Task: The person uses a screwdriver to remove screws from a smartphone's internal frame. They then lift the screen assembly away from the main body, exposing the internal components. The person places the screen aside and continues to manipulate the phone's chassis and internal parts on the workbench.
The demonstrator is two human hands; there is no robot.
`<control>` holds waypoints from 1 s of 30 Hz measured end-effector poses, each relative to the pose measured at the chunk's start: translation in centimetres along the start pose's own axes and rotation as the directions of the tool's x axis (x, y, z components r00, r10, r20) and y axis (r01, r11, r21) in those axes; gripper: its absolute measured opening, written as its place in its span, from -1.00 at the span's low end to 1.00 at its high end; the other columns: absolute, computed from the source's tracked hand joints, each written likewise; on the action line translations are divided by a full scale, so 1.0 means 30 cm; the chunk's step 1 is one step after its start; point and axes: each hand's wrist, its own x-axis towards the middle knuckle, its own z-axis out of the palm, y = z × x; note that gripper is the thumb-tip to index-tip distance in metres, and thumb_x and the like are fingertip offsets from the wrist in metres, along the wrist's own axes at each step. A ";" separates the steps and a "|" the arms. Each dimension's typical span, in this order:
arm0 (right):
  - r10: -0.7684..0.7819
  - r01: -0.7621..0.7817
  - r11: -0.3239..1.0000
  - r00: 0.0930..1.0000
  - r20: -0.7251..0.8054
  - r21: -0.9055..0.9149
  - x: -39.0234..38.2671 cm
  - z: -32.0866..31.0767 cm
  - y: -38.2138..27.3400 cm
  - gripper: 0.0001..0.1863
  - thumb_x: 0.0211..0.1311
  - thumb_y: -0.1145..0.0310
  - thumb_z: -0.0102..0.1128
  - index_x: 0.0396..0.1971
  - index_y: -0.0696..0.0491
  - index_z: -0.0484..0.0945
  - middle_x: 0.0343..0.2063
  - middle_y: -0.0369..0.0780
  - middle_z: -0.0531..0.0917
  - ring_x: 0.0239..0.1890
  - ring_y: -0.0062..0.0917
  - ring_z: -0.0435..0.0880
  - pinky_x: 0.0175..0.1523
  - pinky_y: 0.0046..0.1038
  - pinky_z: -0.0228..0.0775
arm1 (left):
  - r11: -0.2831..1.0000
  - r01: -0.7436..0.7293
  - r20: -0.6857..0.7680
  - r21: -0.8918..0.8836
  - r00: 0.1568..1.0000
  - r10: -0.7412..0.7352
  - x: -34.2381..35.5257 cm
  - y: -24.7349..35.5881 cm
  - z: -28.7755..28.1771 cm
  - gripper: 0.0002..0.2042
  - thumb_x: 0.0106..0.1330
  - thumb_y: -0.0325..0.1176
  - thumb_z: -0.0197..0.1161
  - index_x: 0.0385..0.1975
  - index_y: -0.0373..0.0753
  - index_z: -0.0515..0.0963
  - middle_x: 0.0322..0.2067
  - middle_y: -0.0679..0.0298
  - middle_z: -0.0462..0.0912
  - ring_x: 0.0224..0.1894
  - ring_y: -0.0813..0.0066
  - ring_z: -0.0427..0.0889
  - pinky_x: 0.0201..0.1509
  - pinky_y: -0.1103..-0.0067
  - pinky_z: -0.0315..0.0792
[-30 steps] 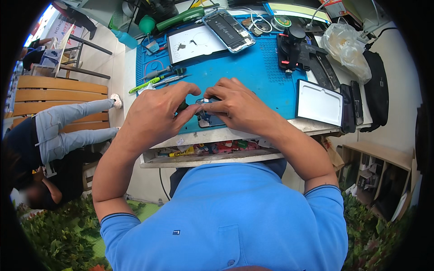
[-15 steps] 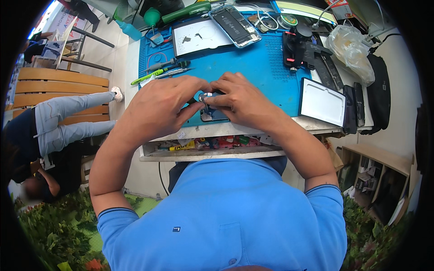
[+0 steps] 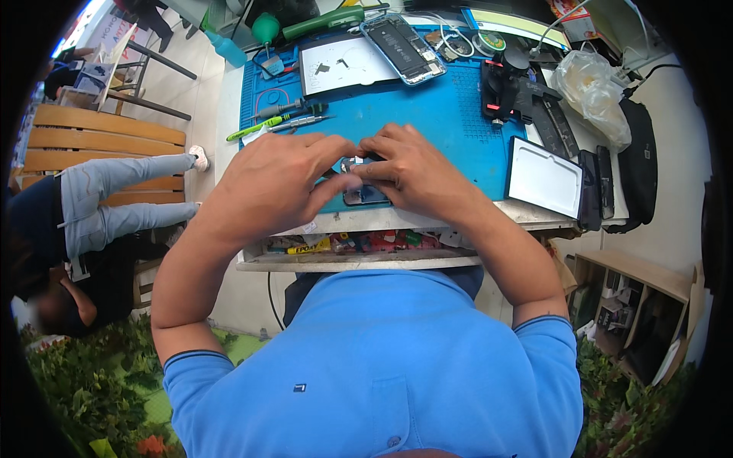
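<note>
Over the near part of the blue mat, both my hands are bent around a small dark phone panel [image 3: 368, 195]. It has shiny metal bits at its far end, and its glossy lower edge shows between my hands. My left hand [image 3: 286, 177] has its fingers curled over the far end, with the thumb lying across the panel. From the other side my right hand [image 3: 408, 169] curls its fingers onto the same panel, its fingertips close to the left ones. Much of the far end is hidden under my fingers.
Beyond my hands on the blue mat [image 3: 366, 114] lie screwdrivers [image 3: 286, 126], a white sheet [image 3: 336, 69] with small dark parts, and an opened blue phone [image 3: 401, 47]. At right are a black clamp fixture [image 3: 508, 91] and white box tray [image 3: 544, 179]. An open drawer [image 3: 366, 263] sits below.
My left thumb has shifted slightly right, farther over the phone panel. The whole view has moved a little; both hands stay at the panel.
</note>
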 end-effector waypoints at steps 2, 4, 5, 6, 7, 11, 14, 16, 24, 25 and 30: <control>-0.004 0.004 1.000 1.000 0.004 0.000 0.000 -0.005 0.001 -0.70 0.24 0.42 0.57 -0.02 -0.08 0.90 0.09 -0.28 0.76 0.14 -0.31 0.63 0.21 -0.19 0.44 | 0.996 -0.087 -0.002 -0.016 0.996 0.087 0.000 -0.010 -0.012 -0.77 0.47 -0.37 0.47 0.06 -0.13 0.68 -0.19 0.25 0.80 -0.23 0.15 0.83 -0.16 0.29 0.63; -0.008 0.008 1.000 1.000 0.003 0.013 -0.001 -0.005 -0.003 -0.71 0.24 0.42 0.57 -0.03 -0.08 0.90 0.09 -0.29 0.75 0.15 -0.31 0.63 0.21 -0.19 0.44 | 0.993 -0.102 -0.031 -0.057 0.995 0.100 -0.003 -0.006 -0.011 -0.78 0.47 -0.39 0.46 0.06 -0.12 0.69 -0.21 0.25 0.79 -0.24 0.16 0.82 -0.17 0.29 0.63; -0.009 0.009 1.000 1.000 -0.004 0.015 -0.001 -0.004 -0.003 -0.72 0.24 0.41 0.57 -0.04 -0.07 0.90 0.07 -0.28 0.75 0.15 -0.31 0.63 0.21 -0.19 0.44 | 0.993 -0.075 -0.060 -0.089 0.996 0.069 -0.006 0.002 -0.002 -0.77 0.45 -0.41 0.46 0.05 -0.11 0.69 -0.22 0.25 0.78 -0.24 0.17 0.82 -0.18 0.29 0.63; -0.011 0.012 1.000 1.000 -0.009 0.016 0.000 -0.002 -0.003 -0.73 0.24 0.41 0.56 -0.05 -0.07 0.90 0.05 -0.27 0.75 0.15 -0.32 0.63 0.22 -0.19 0.44 | 0.991 -0.047 -0.089 -0.123 0.995 0.036 -0.009 0.004 0.006 -0.76 0.44 -0.43 0.46 0.05 -0.10 0.69 -0.24 0.25 0.77 -0.25 0.18 0.81 -0.18 0.29 0.63; -0.015 0.015 1.000 1.000 -0.014 0.018 0.001 -0.001 -0.004 -0.74 0.24 0.41 0.56 -0.06 -0.07 0.89 0.04 -0.25 0.75 0.14 -0.32 0.63 0.22 -0.20 0.44 | 0.994 -0.041 -0.085 -0.101 0.996 0.032 -0.009 -0.001 0.012 -0.75 0.42 -0.44 0.45 0.06 -0.10 0.69 -0.24 0.25 0.77 -0.25 0.18 0.81 -0.19 0.30 0.63; -0.002 0.003 1.000 1.000 -0.010 0.016 0.002 -0.001 -0.004 -0.76 0.25 0.41 0.55 -0.07 -0.05 0.89 0.04 -0.25 0.75 0.15 -0.32 0.62 0.23 -0.20 0.43 | 0.988 -0.137 -0.094 -0.074 0.987 0.129 0.003 -0.012 0.019 -0.72 0.39 -0.49 0.44 0.07 -0.10 0.70 -0.26 0.24 0.76 -0.28 0.18 0.79 -0.21 0.30 0.63; 0.001 -0.001 1.000 1.000 0.006 0.005 0.002 -0.001 -0.003 -0.75 0.25 0.42 0.53 -0.07 -0.05 0.89 0.05 -0.25 0.75 0.14 -0.31 0.63 0.22 -0.19 0.43 | 0.974 -0.215 -0.077 -0.073 0.975 0.209 0.012 -0.007 0.007 -0.67 0.36 -0.54 0.45 0.09 -0.11 0.70 -0.23 0.22 0.79 -0.31 0.21 0.80 -0.19 0.35 0.66; 0.005 -0.005 1.000 1.000 0.025 0.006 0.012 -0.017 -0.001 -0.73 0.23 0.43 0.52 -0.06 -0.05 0.88 0.05 -0.24 0.75 0.14 -0.29 0.63 0.21 -0.18 0.44 | 0.975 -0.169 -0.116 -0.146 0.981 0.152 0.006 -0.014 0.002 -0.62 0.32 -0.58 0.46 0.13 -0.13 0.70 -0.21 0.20 0.80 -0.30 0.26 0.82 -0.15 0.40 0.69; 0.008 -0.008 1.000 1.000 0.023 0.006 0.006 -0.026 -0.017 -0.69 0.23 0.45 0.47 -0.01 -0.03 0.85 0.05 -0.23 0.75 0.14 -0.26 0.63 0.18 -0.14 0.43 | 0.898 0.186 -0.281 -0.399 0.907 -0.313 -0.170 -0.130 -0.019 -0.39 0.23 -0.64 0.52 0.33 -0.21 0.56 -0.25 0.22 0.84 -0.20 0.43 0.87 0.00 0.51 0.69; 0.009 -0.009 1.000 1.000 0.023 0.006 0.005 -0.025 -0.017 -0.68 0.23 0.45 0.47 0.00 -0.03 0.85 0.06 -0.23 0.75 0.14 -0.26 0.63 0.18 -0.14 0.43 | 0.892 0.196 -0.268 -0.408 0.908 -0.322 -0.175 -0.130 0.007 -0.37 0.22 -0.63 0.54 0.33 -0.21 0.56 -0.25 0.23 0.85 -0.20 0.41 0.87 0.00 0.50 0.70; 0.021 -0.021 1.000 0.999 0.030 0.012 0.009 -0.021 -0.017 -0.66 0.24 0.45 0.52 0.03 -0.09 0.88 0.10 -0.28 0.76 0.12 -0.30 0.65 0.19 -0.17 0.44 | 0.760 0.043 -0.269 -0.649 0.921 -0.282 -0.150 -0.200 0.158 -0.53 0.28 -0.62 0.57 0.20 -0.28 0.64 -0.20 0.21 0.84 -0.12 0.42 0.86 0.08 0.47 0.69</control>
